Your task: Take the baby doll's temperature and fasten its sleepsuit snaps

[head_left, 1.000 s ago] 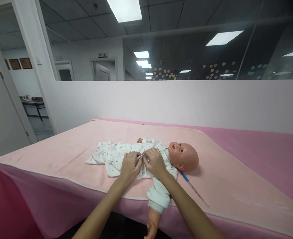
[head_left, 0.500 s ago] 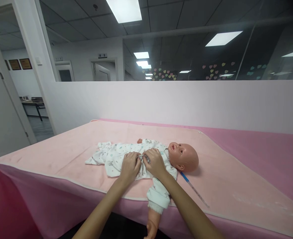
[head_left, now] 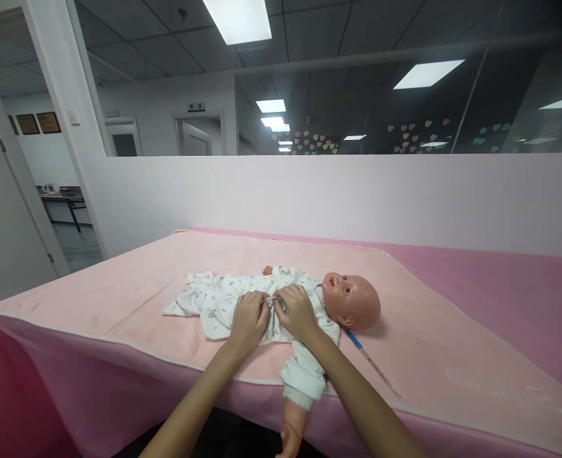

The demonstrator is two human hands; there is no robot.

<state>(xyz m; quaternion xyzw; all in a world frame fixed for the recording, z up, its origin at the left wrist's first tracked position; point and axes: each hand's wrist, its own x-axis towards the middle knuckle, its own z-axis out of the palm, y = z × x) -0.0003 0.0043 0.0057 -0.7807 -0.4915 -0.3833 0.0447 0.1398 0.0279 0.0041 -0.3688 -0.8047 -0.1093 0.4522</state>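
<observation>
A baby doll (head_left: 352, 301) lies on its back with its head to the right, dressed in a white printed baby gown (head_left: 218, 315). One sleeved arm of the doll hangs over the near edge of the table. At the front of the gown, my left hand (head_left: 251, 318) and my right hand (head_left: 297, 310) are close together, fingers pinched. Between them runs a thin white cloth tie (head_left: 270, 298), with one hand gripping each side of it. My fingers hide part of the tie and the cloth beneath.
A thin clear stick with a blue end, like a thermometer (head_left: 373, 364), lies near the doll's head. Beneath everything is a peach pad (head_left: 132, 280) over a pink cover (head_left: 514, 286). A white wall (head_left: 328, 197) with a window above stands behind the table.
</observation>
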